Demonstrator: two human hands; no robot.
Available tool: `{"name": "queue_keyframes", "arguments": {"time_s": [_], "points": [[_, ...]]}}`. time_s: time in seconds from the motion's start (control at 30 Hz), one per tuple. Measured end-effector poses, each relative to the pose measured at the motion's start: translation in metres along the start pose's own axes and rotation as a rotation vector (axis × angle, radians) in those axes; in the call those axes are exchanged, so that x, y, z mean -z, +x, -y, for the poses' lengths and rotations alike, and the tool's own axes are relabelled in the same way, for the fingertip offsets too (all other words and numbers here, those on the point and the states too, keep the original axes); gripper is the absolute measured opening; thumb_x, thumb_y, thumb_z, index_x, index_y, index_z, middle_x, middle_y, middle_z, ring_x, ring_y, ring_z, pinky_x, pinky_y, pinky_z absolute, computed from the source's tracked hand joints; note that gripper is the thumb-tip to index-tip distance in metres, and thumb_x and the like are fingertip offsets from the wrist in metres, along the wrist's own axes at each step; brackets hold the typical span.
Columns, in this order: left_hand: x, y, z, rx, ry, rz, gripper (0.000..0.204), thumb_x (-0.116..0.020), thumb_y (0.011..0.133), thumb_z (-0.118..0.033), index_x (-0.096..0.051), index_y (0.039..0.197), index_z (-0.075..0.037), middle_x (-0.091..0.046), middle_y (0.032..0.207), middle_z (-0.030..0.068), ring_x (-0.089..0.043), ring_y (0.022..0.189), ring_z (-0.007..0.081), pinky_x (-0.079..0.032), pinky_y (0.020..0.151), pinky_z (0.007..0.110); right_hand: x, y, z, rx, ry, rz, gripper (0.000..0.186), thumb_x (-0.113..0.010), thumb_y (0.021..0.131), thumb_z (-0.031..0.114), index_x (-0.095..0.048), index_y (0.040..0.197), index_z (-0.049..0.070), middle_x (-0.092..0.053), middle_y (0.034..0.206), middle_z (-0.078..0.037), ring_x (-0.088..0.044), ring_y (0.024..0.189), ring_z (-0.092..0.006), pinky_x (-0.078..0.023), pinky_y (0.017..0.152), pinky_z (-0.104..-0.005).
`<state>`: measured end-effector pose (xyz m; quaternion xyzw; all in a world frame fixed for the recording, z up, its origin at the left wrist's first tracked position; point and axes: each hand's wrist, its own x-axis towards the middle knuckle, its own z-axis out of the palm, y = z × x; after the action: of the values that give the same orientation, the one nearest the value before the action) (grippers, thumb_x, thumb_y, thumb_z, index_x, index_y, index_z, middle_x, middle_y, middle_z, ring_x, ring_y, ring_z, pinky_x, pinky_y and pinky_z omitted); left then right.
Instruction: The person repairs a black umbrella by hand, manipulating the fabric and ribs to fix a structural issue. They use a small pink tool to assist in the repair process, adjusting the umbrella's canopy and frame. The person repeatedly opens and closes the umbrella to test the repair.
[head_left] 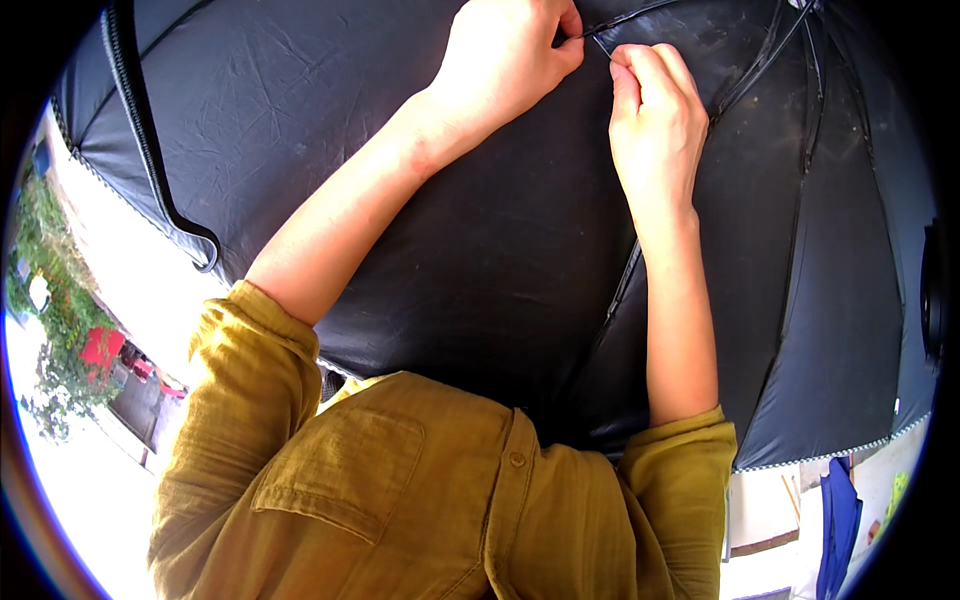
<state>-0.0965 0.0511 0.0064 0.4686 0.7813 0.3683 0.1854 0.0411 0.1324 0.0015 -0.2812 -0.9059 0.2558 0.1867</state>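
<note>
An opened black umbrella (480,260) fills most of the view, its underside toward me, with thin dark ribs meeting at a hub (803,5) by the top right edge. At the top, my left hand (510,55) is closed in a pinch at a dark umbrella rib (632,16); its fingertips are partly cut off by the frame. Just right of it, my right hand (660,115) pinches with thumb and forefinger. A fine thread-like strand (602,46) runs from those fingertips toward the rib. Whether a needle is there, I cannot tell.
A black cord-like strap (145,130) with a hooked end hangs at the left. Past the canopy's edge are green plants (45,240) and a red object (102,346). Blue cloth (838,525) shows at the lower right. The canopy rests close against my shirt.
</note>
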Motion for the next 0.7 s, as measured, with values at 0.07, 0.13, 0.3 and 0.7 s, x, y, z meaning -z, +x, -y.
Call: {"name": "queue_keyframes", "arguments": {"time_s": [0.07,0.13,0.3,0.7], "points": [[-0.001,0.0,0.001,-0.007,-0.004,-0.003,0.004,-0.066,0.072,-0.003,-0.064,0.071,0.0,-0.058,0.077,0.0134,-0.061,0.072,0.0321,-0.051,0.067,0.039,0.0,-0.001,0.0,-0.007,-0.005,0.002,0.01,-0.068,0.08,-0.001,-0.063,0.089,0.001,-0.057,0.08,-0.009,-0.061,0.076,-0.0278,-0.051,0.067,-0.0372],[0.0,0.0,-0.001,0.002,-0.016,-0.009,0.003,-0.066,0.072,-0.003,-0.064,0.071,0.0,-0.058,0.077,0.0132,-0.06,0.072,0.0321,-0.051,0.067,0.039,-0.002,0.0,-0.001,-0.003,-0.019,0.007,0.011,-0.068,0.079,-0.001,-0.063,0.089,0.001,-0.057,0.08,-0.009,-0.061,0.076,-0.0277,-0.051,0.067,-0.0372],[0.001,0.0,-0.001,0.005,-0.006,-0.015,0.004,-0.066,0.071,-0.002,-0.063,0.071,-0.001,-0.057,0.077,0.0129,-0.06,0.072,0.0318,-0.051,0.066,0.038,-0.005,0.001,-0.003,0.028,-0.008,-0.042,0.01,-0.069,0.078,-0.001,-0.063,0.086,0.001,-0.057,0.078,-0.009,-0.062,0.076,-0.0275,-0.052,0.066,-0.0372],[0.001,-0.002,-0.005,0.053,-0.011,-0.035,0.005,-0.067,0.07,-0.003,-0.063,0.07,-0.002,-0.057,0.076,0.0119,-0.06,0.07,0.0307,-0.05,0.064,0.038,-0.001,0.003,0.011,-0.029,0.003,0.005,0.007,-0.065,0.083,-0.001,-0.063,0.09,0.001,-0.062,0.085,-0.009,-0.064,0.076,-0.0306,-0.052,0.068,-0.0351]]}}
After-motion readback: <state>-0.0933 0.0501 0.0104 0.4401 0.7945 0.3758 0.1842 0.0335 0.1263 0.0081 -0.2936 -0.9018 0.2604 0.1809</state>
